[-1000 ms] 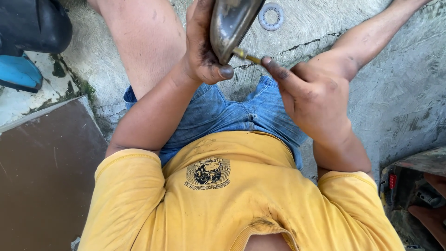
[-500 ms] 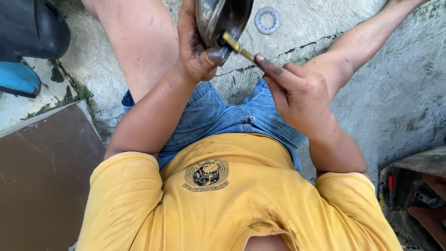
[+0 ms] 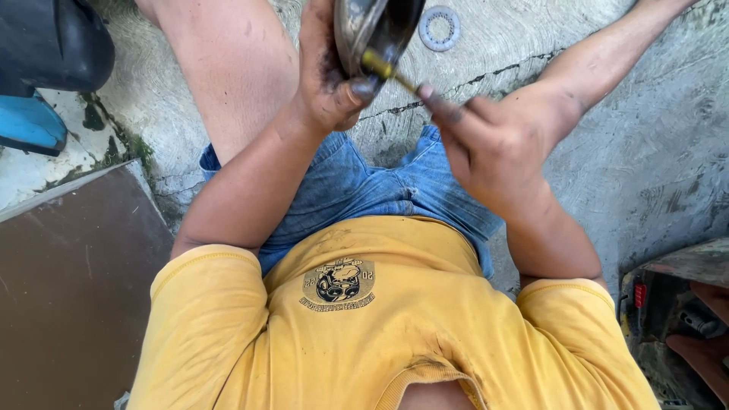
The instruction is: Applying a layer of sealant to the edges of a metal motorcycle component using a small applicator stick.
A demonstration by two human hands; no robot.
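Head view looks down on a concrete floor [image 3: 531, 68] where a ring-shaped washer [image 3: 439, 27] lies; above the lap, the left hand [image 3: 326, 83] is closed around a dark metal bowl-shaped part [image 3: 372, 30], while the right hand [image 3: 493, 144] pinches a thin brass-tipped tool [image 3: 383, 67] whose tip sits inside it. Steadying the part firmly and keeping the tool aligned with the opening seems wise

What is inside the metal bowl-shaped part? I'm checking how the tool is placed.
The brass-tipped tool, held by the right hand, pokes into the metal part gripped by the left hand. Its depths are shadowed.
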